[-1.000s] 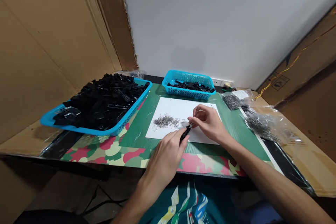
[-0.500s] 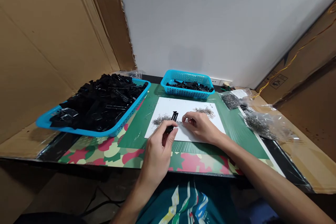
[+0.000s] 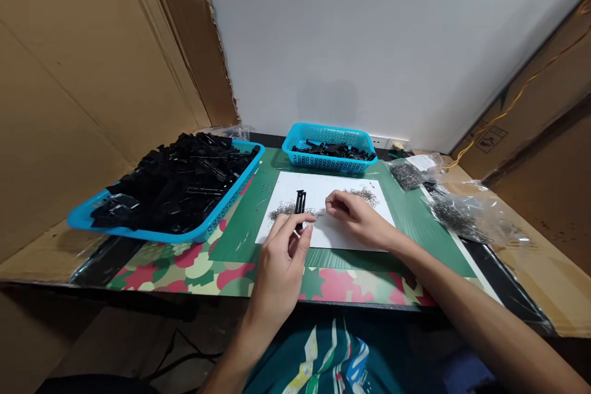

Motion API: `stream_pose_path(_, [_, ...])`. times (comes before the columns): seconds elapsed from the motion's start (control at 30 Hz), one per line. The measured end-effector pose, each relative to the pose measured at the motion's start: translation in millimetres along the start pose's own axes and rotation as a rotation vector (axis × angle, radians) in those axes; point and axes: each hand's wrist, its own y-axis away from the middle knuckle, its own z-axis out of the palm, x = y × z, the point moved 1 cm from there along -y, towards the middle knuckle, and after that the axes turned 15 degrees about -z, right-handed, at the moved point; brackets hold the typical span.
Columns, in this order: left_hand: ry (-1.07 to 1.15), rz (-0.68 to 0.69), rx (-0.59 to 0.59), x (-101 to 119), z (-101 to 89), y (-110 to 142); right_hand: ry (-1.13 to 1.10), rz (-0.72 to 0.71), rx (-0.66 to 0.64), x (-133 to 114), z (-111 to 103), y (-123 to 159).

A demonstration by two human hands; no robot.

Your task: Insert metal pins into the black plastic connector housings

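A slim black plastic part [image 3: 300, 201] with a long slot stands nearly upright in my left hand [image 3: 282, 250], gripped between thumb and fingers. To its right, my right hand [image 3: 354, 217] is closed in a pinch over the white sheet [image 3: 318, 183]; whatever its fingertips hold, if anything, is too small to make out. One pile of tiny metal pieces [image 3: 282, 210] lies on the sheet just behind my left hand. Another pile of small metal pieces [image 3: 365, 196] is partly covered by my right hand.
At the left, a large blue basket [image 3: 194, 235] is heaped with black parts. A smaller blue basket [image 3: 330, 164] of black parts stands at the back. Plastic bags of metal pieces [image 3: 406, 176] lie on the right. Cardboard walls [image 3: 101, 43] flank the table.
My right hand has drawn slightly right and its fingers have curled closer together. The black part in my left hand has tilted more upright and shifted a little left.
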Motion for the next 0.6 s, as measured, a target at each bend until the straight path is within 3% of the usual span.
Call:
stream_pose_path(0.13, [-0.001,0.024,0.02,-0.2,0.0,0.9,-0.367,-0.019,-0.045,-11.1,1.7,-1.8])
stream_pose_path(0.3, [-0.001,0.028,0.048,2.0,0.4,1.0,-0.575,0.01,-0.079,-19.5,13.6,-2.8])
stream_pose_path(0.47, [0.019,0.014,0.007,2.6,-0.5,0.3,-0.559,0.034,-0.043,-17.7,11.6,-1.4])
stream_pose_path(0.6, [0.007,0.023,0.001,2.2,-1.8,0.9,-0.376,0.001,-0.002,-20.1,7.0,-1.3])
